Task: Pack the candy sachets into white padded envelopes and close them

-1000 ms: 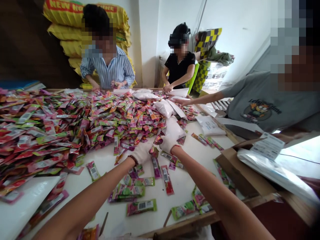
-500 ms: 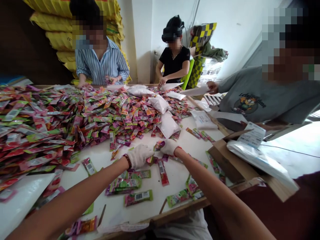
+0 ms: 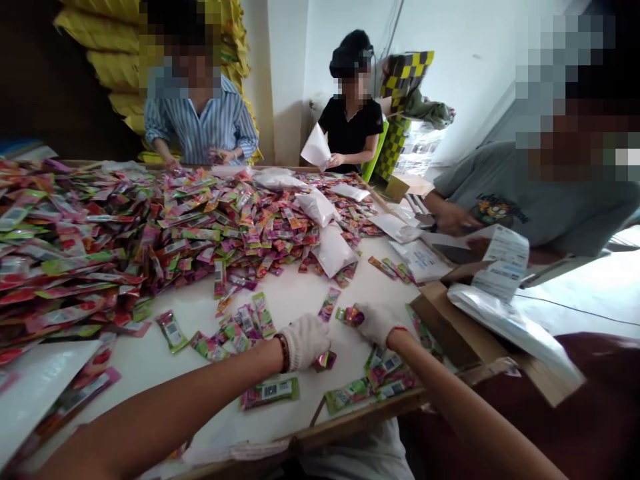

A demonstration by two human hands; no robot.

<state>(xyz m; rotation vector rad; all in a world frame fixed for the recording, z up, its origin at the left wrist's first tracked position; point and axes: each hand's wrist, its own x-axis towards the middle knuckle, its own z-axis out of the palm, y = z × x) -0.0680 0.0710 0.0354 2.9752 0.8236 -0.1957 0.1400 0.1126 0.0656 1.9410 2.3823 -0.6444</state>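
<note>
My left hand point(image 3: 306, 341), in a white knit glove, is closed over the near part of the table, with a red-purple snack packet point(image 3: 326, 361) poking out beneath its fingers. To its right, my gloved right hand point(image 3: 376, 324) pinches a small green-and-purple packet point(image 3: 350, 315). A loose packet point(image 3: 329, 304) lies between and beyond the hands. Several more packets point(image 3: 243, 325) are spread left of my left hand, and one packet point(image 3: 270, 393) rests nearer me. Below my right hand sits a small cluster of packets point(image 3: 387, 367). My palms are hidden.
A large heap of packets point(image 3: 125, 233) covers the table's left and far side. White pouches point(image 3: 335, 250) lie at its edge. An open cardboard box point(image 3: 445, 313) with a white plastic bag point(image 3: 510, 327) stands at right. Three people work around the table; one raises a white bag point(image 3: 316, 147).
My hands have moved apart, the left toward me and the right rightward. Packets now lie spread left of my left hand. The far person has lifted a white bag.
</note>
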